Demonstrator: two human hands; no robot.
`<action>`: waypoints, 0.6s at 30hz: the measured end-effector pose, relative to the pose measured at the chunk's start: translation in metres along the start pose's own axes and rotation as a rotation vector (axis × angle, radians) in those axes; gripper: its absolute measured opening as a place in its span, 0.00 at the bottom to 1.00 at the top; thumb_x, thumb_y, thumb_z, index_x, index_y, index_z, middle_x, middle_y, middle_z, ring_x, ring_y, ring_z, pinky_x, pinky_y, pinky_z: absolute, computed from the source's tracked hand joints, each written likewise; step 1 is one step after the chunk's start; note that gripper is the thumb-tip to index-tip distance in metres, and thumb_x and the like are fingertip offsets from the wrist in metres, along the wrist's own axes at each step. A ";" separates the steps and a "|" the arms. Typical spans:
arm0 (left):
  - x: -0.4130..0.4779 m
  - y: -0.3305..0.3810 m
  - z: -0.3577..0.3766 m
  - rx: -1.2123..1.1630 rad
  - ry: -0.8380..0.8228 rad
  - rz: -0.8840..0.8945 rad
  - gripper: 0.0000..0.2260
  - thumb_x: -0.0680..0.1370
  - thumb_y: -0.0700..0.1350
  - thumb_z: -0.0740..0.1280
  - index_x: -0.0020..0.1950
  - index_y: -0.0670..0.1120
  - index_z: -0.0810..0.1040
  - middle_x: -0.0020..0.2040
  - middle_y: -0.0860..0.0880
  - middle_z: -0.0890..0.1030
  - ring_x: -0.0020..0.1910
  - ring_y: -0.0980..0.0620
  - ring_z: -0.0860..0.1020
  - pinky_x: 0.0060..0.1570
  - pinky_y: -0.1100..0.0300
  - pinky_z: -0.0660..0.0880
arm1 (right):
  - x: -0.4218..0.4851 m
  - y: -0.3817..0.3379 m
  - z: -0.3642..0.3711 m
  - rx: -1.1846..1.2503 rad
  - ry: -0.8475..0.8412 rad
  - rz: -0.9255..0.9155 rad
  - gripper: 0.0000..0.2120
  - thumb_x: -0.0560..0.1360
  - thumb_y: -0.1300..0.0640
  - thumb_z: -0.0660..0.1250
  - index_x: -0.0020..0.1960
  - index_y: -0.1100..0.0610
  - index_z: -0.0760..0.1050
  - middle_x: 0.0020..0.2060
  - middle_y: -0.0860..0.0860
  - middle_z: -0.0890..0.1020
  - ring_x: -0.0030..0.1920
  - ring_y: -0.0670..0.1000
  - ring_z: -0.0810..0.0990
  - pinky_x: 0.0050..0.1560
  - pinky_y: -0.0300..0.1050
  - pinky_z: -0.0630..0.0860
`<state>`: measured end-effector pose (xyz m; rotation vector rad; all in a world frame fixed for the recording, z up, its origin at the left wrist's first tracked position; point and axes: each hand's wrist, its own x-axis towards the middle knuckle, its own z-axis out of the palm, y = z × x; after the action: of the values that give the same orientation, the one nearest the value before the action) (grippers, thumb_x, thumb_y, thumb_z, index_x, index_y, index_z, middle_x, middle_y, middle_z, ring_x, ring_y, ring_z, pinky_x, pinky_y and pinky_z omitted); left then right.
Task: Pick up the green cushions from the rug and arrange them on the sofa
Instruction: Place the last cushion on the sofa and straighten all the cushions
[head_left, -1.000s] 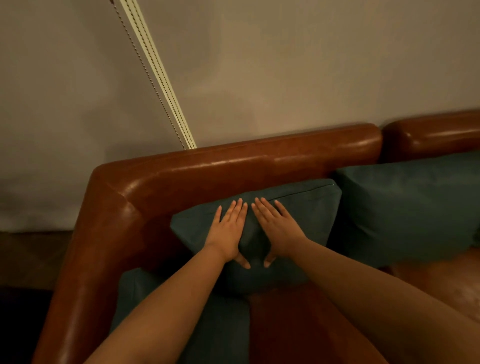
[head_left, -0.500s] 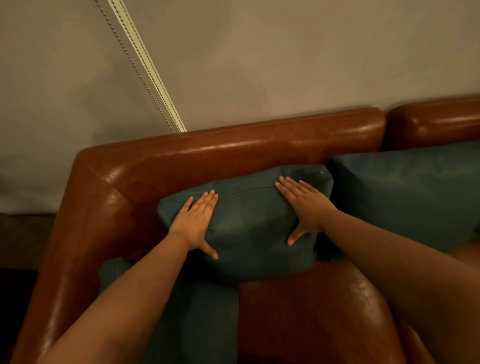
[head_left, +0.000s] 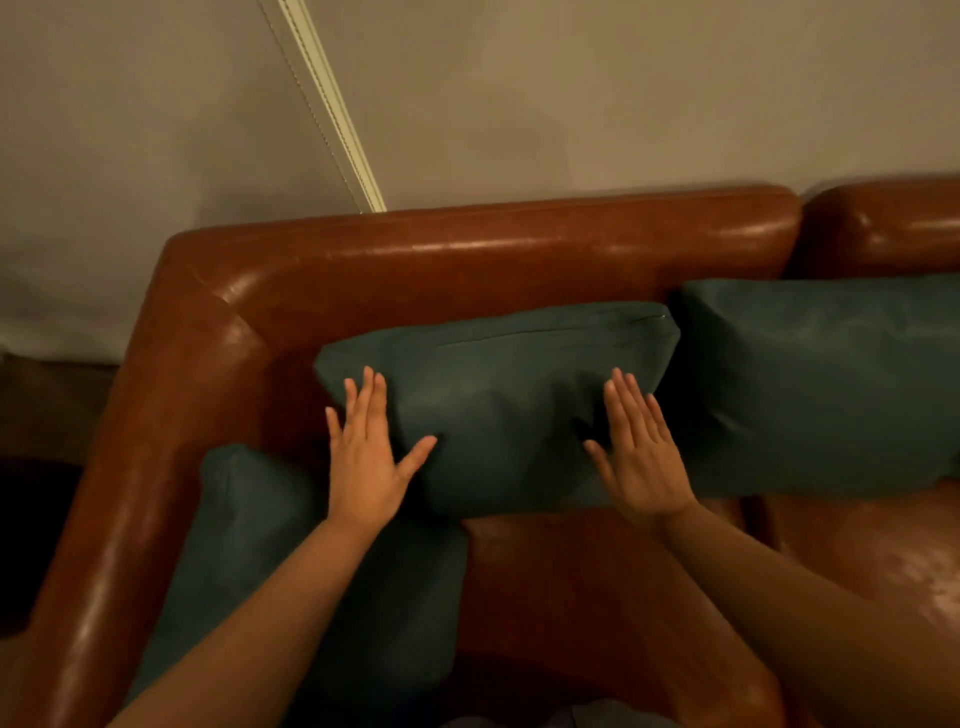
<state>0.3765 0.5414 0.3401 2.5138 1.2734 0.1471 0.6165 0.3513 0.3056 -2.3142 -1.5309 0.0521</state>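
Partly, the right cushion (head_left: 821, 384) runs off the frame's edge, and my left forearm covers much of the corner cushion (head_left: 270, 561) lying by the sofa's left armrest. Three green cushions in all, and two hands. The middle cushion (head_left: 498, 405) leans on the backrest of the brown leather sofa (head_left: 467, 249). My left hand (head_left: 363, 467) lies flat on its left end and my right hand (head_left: 641, 467) on its right end, fingers (head_left: 371, 400) straight and close together, thumbs spread. Behind is a pale wall (head_left: 623, 93) with a slanting cord (head_left: 332, 104). The floor (head_left: 47, 405) at left is too dark to read.
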 end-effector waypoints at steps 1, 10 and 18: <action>-0.008 0.005 0.010 -0.024 0.029 -0.004 0.42 0.74 0.70 0.48 0.78 0.41 0.51 0.78 0.47 0.49 0.76 0.51 0.43 0.74 0.44 0.44 | -0.002 -0.003 0.009 -0.002 0.025 -0.012 0.31 0.81 0.43 0.46 0.78 0.55 0.41 0.75 0.55 0.55 0.77 0.49 0.44 0.75 0.48 0.46; 0.032 0.019 0.087 -0.049 0.341 -0.091 0.28 0.81 0.56 0.46 0.75 0.40 0.55 0.75 0.40 0.61 0.75 0.43 0.53 0.74 0.47 0.42 | 0.047 -0.004 0.069 -0.036 0.293 -0.039 0.29 0.80 0.44 0.49 0.76 0.58 0.51 0.74 0.56 0.58 0.77 0.48 0.45 0.76 0.48 0.46; 0.065 0.012 0.094 -0.062 0.499 -0.023 0.27 0.81 0.55 0.43 0.74 0.40 0.59 0.73 0.39 0.65 0.74 0.42 0.56 0.75 0.54 0.38 | 0.079 0.006 0.083 -0.072 0.380 -0.077 0.28 0.80 0.45 0.50 0.74 0.61 0.55 0.72 0.57 0.60 0.77 0.49 0.46 0.76 0.50 0.48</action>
<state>0.4470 0.5648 0.2517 2.4912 1.4408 0.8382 0.6351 0.4433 0.2400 -2.1572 -1.4400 -0.4443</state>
